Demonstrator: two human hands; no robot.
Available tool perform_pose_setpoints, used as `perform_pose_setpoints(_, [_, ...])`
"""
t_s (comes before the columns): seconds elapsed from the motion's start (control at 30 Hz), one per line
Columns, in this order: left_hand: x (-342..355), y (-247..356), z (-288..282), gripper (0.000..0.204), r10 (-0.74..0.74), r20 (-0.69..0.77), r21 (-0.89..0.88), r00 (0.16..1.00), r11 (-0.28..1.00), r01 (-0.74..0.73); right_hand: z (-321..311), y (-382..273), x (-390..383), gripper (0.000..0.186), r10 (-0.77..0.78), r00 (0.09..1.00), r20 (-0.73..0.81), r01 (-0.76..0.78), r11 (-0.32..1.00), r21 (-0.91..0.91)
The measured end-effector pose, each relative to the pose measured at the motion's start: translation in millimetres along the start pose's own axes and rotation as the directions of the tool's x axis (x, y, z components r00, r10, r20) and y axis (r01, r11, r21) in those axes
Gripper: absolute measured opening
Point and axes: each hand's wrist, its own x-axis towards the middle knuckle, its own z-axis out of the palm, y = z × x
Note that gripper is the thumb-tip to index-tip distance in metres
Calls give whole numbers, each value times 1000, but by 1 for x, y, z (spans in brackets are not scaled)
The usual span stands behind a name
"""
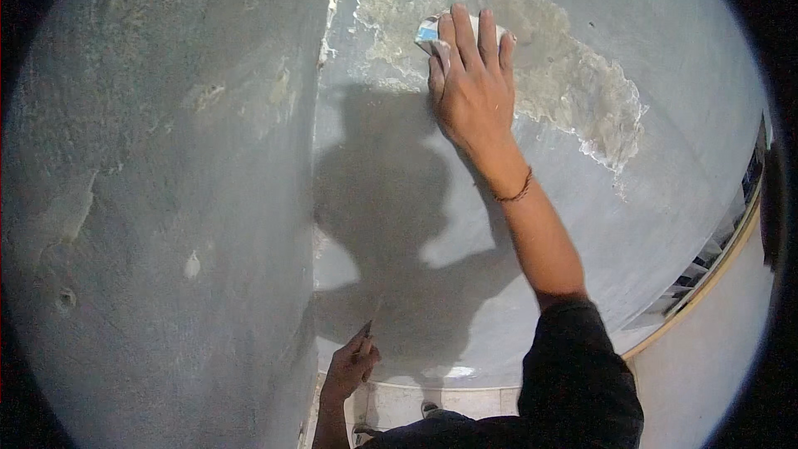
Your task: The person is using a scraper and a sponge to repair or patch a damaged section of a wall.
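Note:
My right hand [474, 87] is raised high on the grey wall [573, 224], its fingers stretched over a white folded sheet [428, 34] with a blue patch. The hand presses this sheet flat on the rough, peeled area [573, 83], where bare plaster shows inside a flaking white edge. The sheet's underside is hidden, so I cannot tell its exact kind. Low down near the wall's foot, my left hand [351, 368] is closed around a thin tool with a dark pointed tip [364, 331]. Most of that tool is covered by the fingers.
At left a second grey wall [166, 199] meets this one in a corner with chipped paint [334, 12]. My shadow falls across the wall's middle. Pale floor tiles [478, 402] lie below. A yellowish edge [706, 283] borders a slatted opening on the right.

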Motion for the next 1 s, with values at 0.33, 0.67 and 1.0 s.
perform_pose_setpoints(0.33, [-21,-3,-4,59,-23,-8,-25,1000,999,23,18,-29,3,41,-230,966,118,230,973,15])
perform_pose_setpoints(0.67, [-30,2,-3,59,-65,-63,44,996,997,68,17,-37,23,40,-119,991,67,111,989,102])
perform_pose_setpoints(1.0, [-35,-8,-1,54,-103,-94,10,990,995,104,22,-40,49,38,-121,992,-24,123,985,120])
